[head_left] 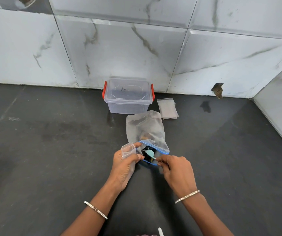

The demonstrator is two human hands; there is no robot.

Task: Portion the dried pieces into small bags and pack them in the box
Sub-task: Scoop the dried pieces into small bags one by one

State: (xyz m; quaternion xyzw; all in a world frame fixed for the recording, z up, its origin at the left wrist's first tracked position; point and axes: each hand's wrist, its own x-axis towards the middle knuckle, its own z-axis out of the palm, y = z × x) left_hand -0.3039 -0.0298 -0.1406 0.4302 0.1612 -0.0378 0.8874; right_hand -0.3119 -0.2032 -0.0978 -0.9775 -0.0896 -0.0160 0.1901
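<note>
A large clear zip bag (146, 128) with a blue zip edge lies on the dark counter, its mouth open toward me, with dark dried pieces (146, 153) inside. My right hand (176, 172) pinches the handle of a small light-blue scoop (150, 153) whose bowl is inside the bag's mouth. My left hand (125, 166) grips a small empty clear bag (128, 150) just left of the mouth. A clear plastic box (128, 96) with red latches stands shut by the wall, something dark dimly visible inside.
A stack of small empty clear bags (167, 108) lies right of the box. Marble-tiled walls (136, 48) close the back and right side. A damp patch (205, 106) marks the counter at the right. A white tip (160, 231) pokes in at the bottom edge.
</note>
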